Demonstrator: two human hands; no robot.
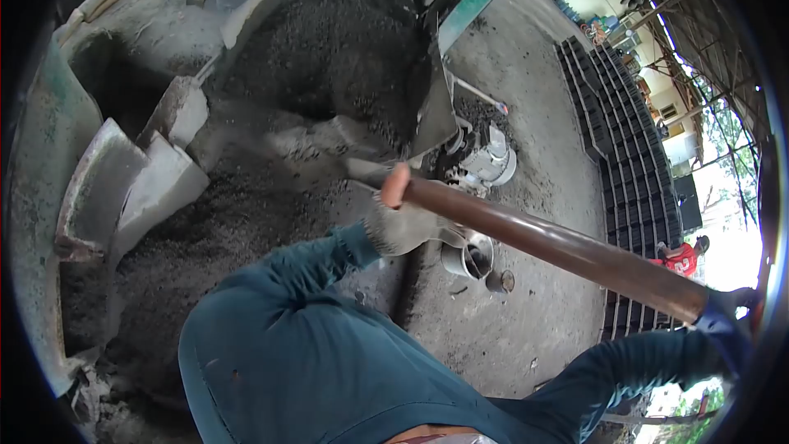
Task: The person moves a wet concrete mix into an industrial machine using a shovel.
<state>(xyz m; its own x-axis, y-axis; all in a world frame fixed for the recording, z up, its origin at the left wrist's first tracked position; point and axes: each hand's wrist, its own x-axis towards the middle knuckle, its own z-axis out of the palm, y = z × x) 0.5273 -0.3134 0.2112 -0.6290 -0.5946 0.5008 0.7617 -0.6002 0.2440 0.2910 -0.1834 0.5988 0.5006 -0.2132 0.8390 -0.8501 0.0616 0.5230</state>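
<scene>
A long shovel with a brown shaft [542, 238] crosses the view from the middle to the right edge. My left hand [403, 218], in a pale glove with bare skin showing at a fingertip, is closed around the shaft near the blade end. The blade is blurred, low over dark grey gritty mix [329, 49]. At the far right edge, my right hand [742, 299] is at the shovel's blue grip [723, 330]; its fingers are mostly dark and hard to make out, but they appear closed on it.
Pale paddle-like metal plates [160, 185] stand in the mix at left. A motor [489, 160], a bucket [468, 256] and a small can [500, 281] are beside the metal wall. Dark stacked racks [629, 173] line the right; a person in red [680, 260] is beyond.
</scene>
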